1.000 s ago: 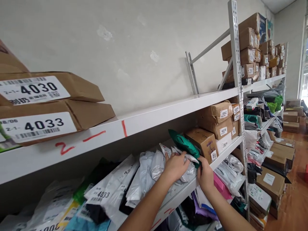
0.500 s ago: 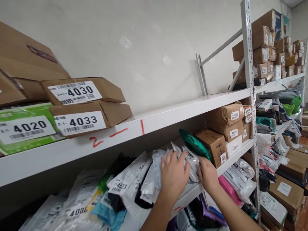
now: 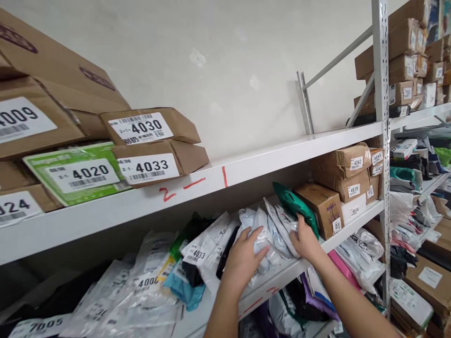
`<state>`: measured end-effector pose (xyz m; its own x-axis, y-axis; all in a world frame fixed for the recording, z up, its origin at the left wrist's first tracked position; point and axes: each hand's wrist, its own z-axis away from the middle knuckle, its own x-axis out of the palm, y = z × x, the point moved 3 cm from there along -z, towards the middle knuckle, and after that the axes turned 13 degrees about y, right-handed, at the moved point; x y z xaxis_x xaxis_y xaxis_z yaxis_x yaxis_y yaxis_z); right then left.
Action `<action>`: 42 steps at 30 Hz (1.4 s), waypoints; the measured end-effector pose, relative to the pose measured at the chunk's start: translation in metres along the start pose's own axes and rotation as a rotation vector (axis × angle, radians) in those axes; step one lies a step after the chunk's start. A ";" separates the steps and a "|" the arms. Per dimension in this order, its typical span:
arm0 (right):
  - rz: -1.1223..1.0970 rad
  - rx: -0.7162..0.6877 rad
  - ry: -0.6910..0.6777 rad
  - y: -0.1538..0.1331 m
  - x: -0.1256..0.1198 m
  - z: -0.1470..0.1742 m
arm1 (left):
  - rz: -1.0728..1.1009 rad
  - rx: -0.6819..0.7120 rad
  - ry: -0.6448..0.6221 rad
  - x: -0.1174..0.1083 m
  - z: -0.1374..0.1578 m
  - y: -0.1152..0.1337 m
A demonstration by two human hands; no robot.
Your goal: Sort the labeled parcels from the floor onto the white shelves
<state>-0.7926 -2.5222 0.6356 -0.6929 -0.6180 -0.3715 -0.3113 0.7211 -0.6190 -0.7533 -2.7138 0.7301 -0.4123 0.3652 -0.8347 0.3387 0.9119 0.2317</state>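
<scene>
Fingers (image 3: 254, 234) of the left hand (image 3: 242, 258) are spread, unclenched, against pale plastic parcels (image 3: 276, 234), which lean in a row on the middle shelf (image 3: 262, 296), between both hands. Slick and soft, they could slump over its front edge if pushed unevenly. The right hand (image 3: 308, 241) has bent fingers at the row's right end; whether they pinch a parcel, I cannot tell. Beside it, a green parcel (image 3: 293, 203) leans near a brown box (image 3: 319, 206) and might slide if its neighbours shifted.

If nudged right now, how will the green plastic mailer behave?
Green plastic mailer likely bends: its film looks creased. Probably slippery, given the glossy sheen. Might slump if pushed, since it stands tilted beside the brown carton.
</scene>
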 end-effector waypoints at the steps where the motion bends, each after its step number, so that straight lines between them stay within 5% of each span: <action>1: 0.022 0.034 -0.033 0.000 0.001 -0.007 | -0.024 -0.006 0.033 0.005 -0.001 0.010; 6: -0.081 0.096 -0.040 0.005 -0.010 -0.013 | 0.042 -0.016 0.159 0.015 0.000 0.029; 9: -0.324 0.016 0.090 0.015 -0.025 0.012 | 0.203 -0.033 0.393 -0.010 0.006 -0.010; 12: -0.357 -0.159 0.169 0.018 -0.029 0.044 | -0.032 -0.245 0.662 -0.049 0.014 -0.066; 16: -0.157 -0.286 0.261 0.006 -0.014 0.065 | -0.243 -0.489 0.455 -0.076 0.009 -0.106; 21: -0.094 -0.210 0.420 0.000 0.003 0.059 | -0.383 -0.503 0.149 -0.075 -0.002 -0.101; 30: -0.327 -0.133 0.380 0.010 0.005 0.025 | -0.415 -0.467 0.129 -0.070 0.001 -0.090; 36: -0.207 -0.216 0.354 0.011 0.006 0.029 | -0.307 -0.460 0.046 -0.076 -0.001 -0.102; 42: -0.174 -0.187 0.308 0.009 0.011 0.035 | -0.230 -0.460 0.128 -0.077 -0.006 -0.120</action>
<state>-0.7807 -2.5335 0.6017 -0.7730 -0.6337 -0.0295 -0.5348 0.6761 -0.5068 -0.7672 -2.8502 0.7697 -0.5422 0.1395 -0.8286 -0.1666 0.9487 0.2687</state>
